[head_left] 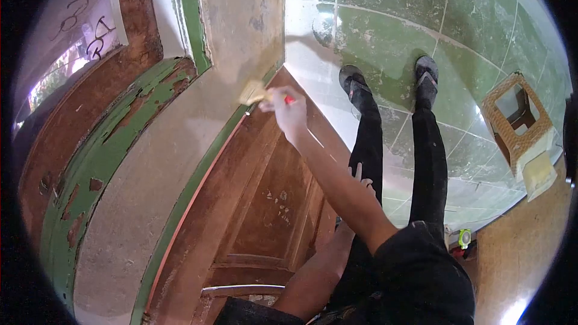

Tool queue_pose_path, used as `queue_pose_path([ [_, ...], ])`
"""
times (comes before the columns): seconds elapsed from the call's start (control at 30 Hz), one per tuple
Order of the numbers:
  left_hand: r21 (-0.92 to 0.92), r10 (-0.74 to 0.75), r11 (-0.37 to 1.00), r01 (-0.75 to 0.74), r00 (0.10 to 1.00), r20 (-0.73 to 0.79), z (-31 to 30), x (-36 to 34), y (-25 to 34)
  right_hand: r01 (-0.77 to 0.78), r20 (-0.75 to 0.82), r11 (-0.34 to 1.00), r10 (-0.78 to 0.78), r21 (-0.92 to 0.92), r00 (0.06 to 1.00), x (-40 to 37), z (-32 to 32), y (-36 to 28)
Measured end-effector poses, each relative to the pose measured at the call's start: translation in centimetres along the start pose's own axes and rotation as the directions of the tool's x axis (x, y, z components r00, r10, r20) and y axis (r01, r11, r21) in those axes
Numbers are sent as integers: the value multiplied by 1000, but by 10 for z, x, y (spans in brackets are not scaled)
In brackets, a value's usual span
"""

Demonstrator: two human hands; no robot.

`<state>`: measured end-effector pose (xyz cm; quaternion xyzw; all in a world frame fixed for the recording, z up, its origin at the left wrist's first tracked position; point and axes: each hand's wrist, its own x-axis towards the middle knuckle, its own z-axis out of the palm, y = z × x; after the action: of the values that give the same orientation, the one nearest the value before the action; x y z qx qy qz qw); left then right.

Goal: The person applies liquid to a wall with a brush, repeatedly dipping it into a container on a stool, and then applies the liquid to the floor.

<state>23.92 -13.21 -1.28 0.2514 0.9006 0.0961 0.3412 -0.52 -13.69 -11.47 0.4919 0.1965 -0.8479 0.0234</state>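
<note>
My right hand is closed around a paintbrush, its cream-coloured head pointing left and a bit of red showing at the grip. The brush head is right by the upper end of the green trim that edges the brown panelled wood door. Behind it is the grey-beige wall surface. Hand and brush are slightly blurred. My left hand lies against my black trouser leg with fingers apart, partly hidden under my right forearm.
Green floor tiles with whitish stains lie under my sandalled feet. A woven box with an open top stands at the right. On the left are a peeling green-painted frame and brown wood. A small yellow-green round object sits at the lower right.
</note>
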Motion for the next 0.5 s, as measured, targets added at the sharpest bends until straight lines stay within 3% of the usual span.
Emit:
queue_pose_path([
  [0.03, -200, -132, 968, 153, 985, 115, -8, 1, 5, -22, 114, 1000, 22, -3, 993, -15, -3, -14],
  [0.13, -239, -158, 955, 176, 983, 96, -6, 0, 7, -135, 221, 987, 113, 88, 969, -41, -27, -32],
  [0.2, -254, -140, 954, 156, 987, 82, -7, 3, 9, -77, 165, 997, 72, 23, 984, -26, -35, -35],
  [0.27, -269, -111, 955, 125, 992, 66, -11, 3, 8, 88, -201, 991, -67, 97, 977, 7, -34, -6],
  [0.33, -282, -88, 954, 99, 995, 50, -13, 1, 8, 125, -217, 980, -90, 153, 972, 16, -19, 10],
  [0.43, -206, -166, 962, 179, 983, 81, -3, 0, 8, -3, 159, 999, 11, -47, 987, -20, -9, -10],
  [0.5, -200, -174, 962, 185, 982, 70, 3, -3, 10, -18, 169, 999, 25, -46, 985, -50, -22, -38],
])
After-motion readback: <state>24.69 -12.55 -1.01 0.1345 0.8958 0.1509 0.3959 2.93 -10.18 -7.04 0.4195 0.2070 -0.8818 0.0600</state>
